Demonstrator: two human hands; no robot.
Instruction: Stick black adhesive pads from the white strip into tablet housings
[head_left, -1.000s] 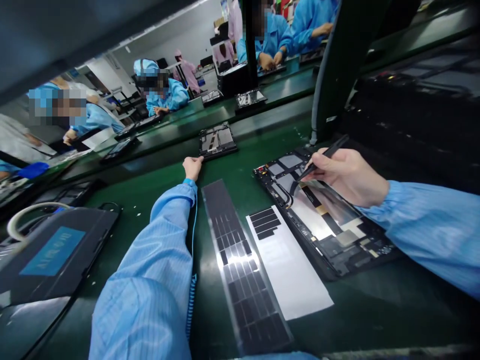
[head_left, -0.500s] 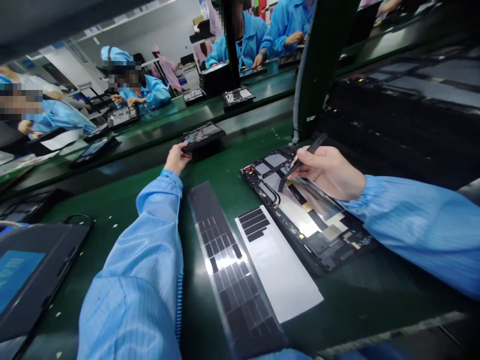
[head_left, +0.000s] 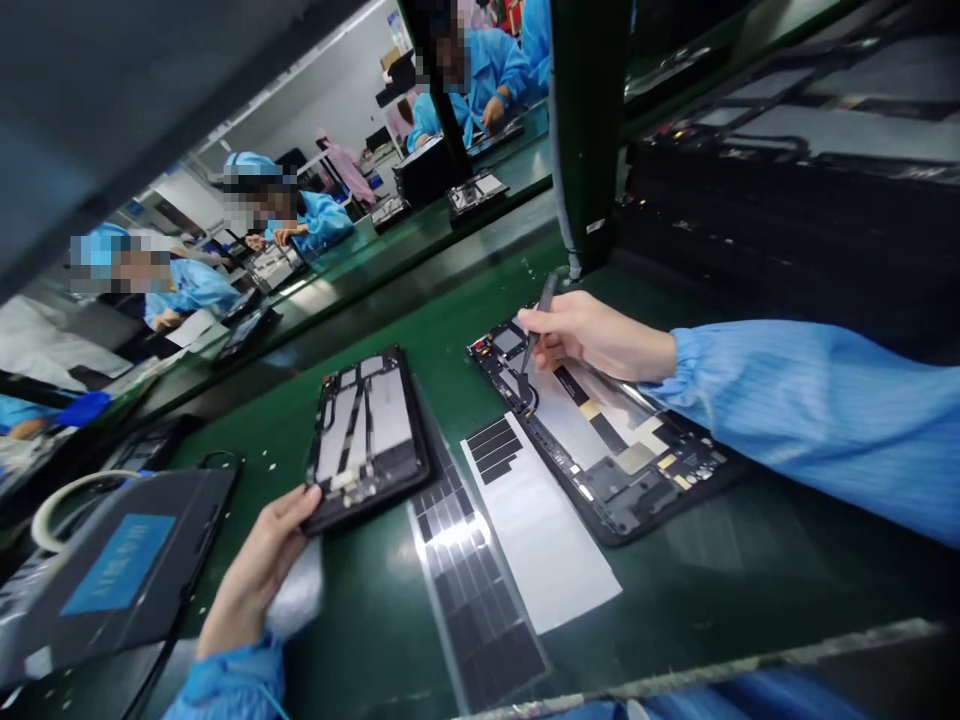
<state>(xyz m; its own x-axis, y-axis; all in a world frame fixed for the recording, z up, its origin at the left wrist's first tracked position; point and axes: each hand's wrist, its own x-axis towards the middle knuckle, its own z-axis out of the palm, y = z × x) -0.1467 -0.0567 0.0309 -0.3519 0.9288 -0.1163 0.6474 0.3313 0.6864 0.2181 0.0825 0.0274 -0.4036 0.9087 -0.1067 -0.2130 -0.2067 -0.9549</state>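
Observation:
My left hand (head_left: 270,555) grips the near left corner of an opened tablet (head_left: 386,400), whose inner parts face up. It is tilted and overlaps a clear sheet of black adhesive strips (head_left: 469,570). My right hand (head_left: 581,335) is closed around dark tweezers (head_left: 541,318), pointing down over a second opened tablet (head_left: 615,430). At the tweezers' tips is a small black strip (head_left: 523,385), above that tablet's left part; whether it touches is unclear. A white sheet with several black strips (head_left: 544,540) lies against the second tablet's left side.
A dark case with a blue label (head_left: 120,565) and a cable sits at left. Stacked opened tablets (head_left: 750,190) fill the right back. A green post (head_left: 589,130) rises behind my right hand. Co-workers in blue (head_left: 480,80) sit across the conveyor line (head_left: 330,290).
My left hand has brought the tablet from the back line toward me, down onto the near bench. My right hand with the tweezers has shifted slightly left over the second tablet. The view has tilted.

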